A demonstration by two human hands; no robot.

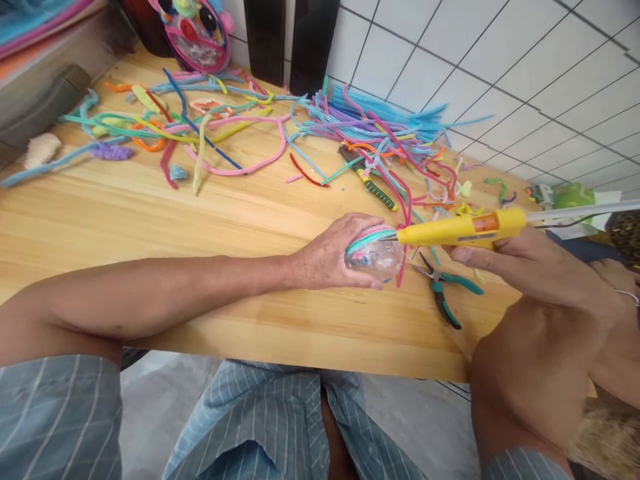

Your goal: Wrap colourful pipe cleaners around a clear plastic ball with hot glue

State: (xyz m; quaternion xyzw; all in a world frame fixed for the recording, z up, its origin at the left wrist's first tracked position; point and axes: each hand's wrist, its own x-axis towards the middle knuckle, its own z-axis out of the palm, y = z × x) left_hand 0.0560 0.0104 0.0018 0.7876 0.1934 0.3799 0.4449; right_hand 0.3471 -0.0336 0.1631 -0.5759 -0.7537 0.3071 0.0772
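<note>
My left hand is wrapped around a clear plastic ball just above the wooden table. Pink and teal pipe cleaners run along the ball's upper side. In my right hand is a yellow glue gun, a clear glue stick coming out of its back. Its nozzle points left and meets, or nearly meets, the edge of the pipe cleaners. Green-handled pliers lie spread on the table below the glue gun.
A bundle of blue and purple pipe cleaners lies by the tiled wall, with cutters in front. More loose pipe cleaners cover the back left, near a decorated round piece. Another person's arm is at right.
</note>
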